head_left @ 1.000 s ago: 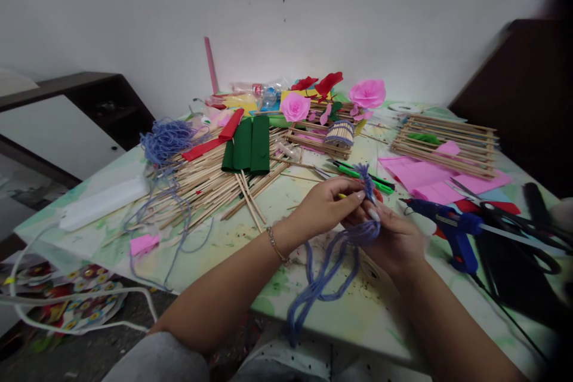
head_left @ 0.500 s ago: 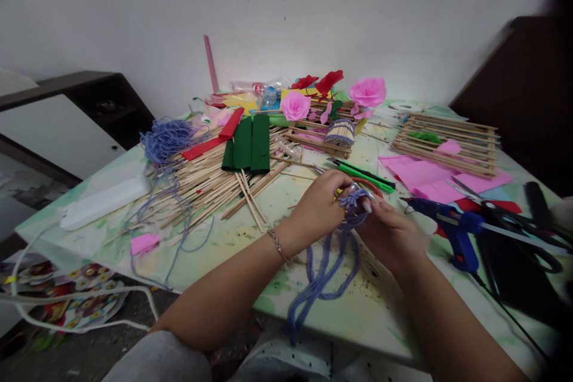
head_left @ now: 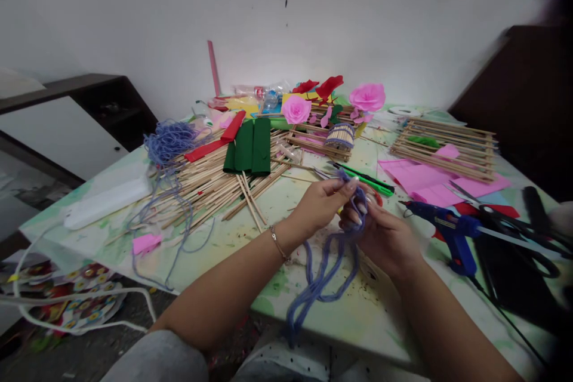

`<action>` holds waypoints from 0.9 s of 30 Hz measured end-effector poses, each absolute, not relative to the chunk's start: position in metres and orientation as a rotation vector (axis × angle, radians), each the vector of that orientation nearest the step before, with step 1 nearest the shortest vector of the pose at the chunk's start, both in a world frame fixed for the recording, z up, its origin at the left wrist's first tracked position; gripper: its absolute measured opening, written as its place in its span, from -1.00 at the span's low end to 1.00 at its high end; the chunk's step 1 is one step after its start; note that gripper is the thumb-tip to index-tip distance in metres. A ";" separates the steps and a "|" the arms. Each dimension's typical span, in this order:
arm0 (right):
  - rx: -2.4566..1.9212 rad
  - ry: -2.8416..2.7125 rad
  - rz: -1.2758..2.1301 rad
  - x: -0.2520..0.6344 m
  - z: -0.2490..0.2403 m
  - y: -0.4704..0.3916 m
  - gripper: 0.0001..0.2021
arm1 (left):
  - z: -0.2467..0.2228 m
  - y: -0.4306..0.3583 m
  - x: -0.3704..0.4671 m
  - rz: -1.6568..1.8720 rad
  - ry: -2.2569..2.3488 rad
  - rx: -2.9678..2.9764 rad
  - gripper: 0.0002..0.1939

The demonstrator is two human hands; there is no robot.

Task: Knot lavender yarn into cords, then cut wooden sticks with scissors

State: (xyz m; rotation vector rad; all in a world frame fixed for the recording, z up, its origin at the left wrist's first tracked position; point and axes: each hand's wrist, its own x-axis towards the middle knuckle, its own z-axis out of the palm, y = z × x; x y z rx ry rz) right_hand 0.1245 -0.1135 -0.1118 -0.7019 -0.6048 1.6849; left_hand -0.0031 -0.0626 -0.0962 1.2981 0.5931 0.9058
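Observation:
Blue-purple yarn [head_left: 329, 262] hangs in long loops from my two hands over the table's front edge. My left hand [head_left: 323, 203] is closed, its thumb and fingertips pinching an upper end of the yarn. Close beside it, my right hand [head_left: 387, 233] has its fingers curled round the yarn's gathered part. A clear, ring-like piece seems to lie under the yarn there, mostly hidden by the fingers. Just behind the hands are a green cutter knife [head_left: 364, 179] and pliers with orange handles, partly covered.
Thin wooden sticks [head_left: 206, 191], green rolled paper [head_left: 253, 146] and a yarn tangle [head_left: 168, 140] lie left. Paper flowers [head_left: 367, 97] and a stick rack [head_left: 443, 146] stand behind. At right are a blue glue gun [head_left: 456, 233], scissors [head_left: 505, 215] and pink paper [head_left: 412, 176].
My left hand has drawn back slightly and now pinches a raised yarn end. The fingers of my right hand are more curled round the yarn.

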 end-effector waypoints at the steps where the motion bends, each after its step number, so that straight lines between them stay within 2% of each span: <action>1: -0.699 -0.641 1.713 0.124 -0.111 -0.115 -0.88 | -0.096 -0.061 -0.003 0.933 0.574 1.225 -0.63; 6: -0.780 -0.716 1.727 0.121 -0.111 -0.116 -0.83 | -0.091 -0.056 -0.006 1.025 0.452 0.960 -0.69; 9: -0.927 -0.743 1.632 0.121 -0.118 -0.112 -0.80 | -0.088 -0.056 -0.008 1.015 0.457 1.000 -0.67; 13: -1.203 -0.853 1.220 0.128 -0.126 -0.104 -0.71 | -0.087 -0.059 -0.010 0.833 0.503 1.222 -0.60; 16: -1.125 -0.903 1.141 0.135 -0.126 -0.104 -0.66 | -0.091 -0.061 -0.008 0.619 0.502 1.361 -0.55; 22: -1.097 -0.991 1.239 0.141 -0.115 -0.111 -0.75 | -0.103 -0.065 0.001 0.432 0.549 1.474 -0.55; 27: -1.026 -0.751 1.169 0.146 -0.106 -0.110 -0.81 | -0.108 -0.065 0.004 0.437 0.489 1.450 -0.57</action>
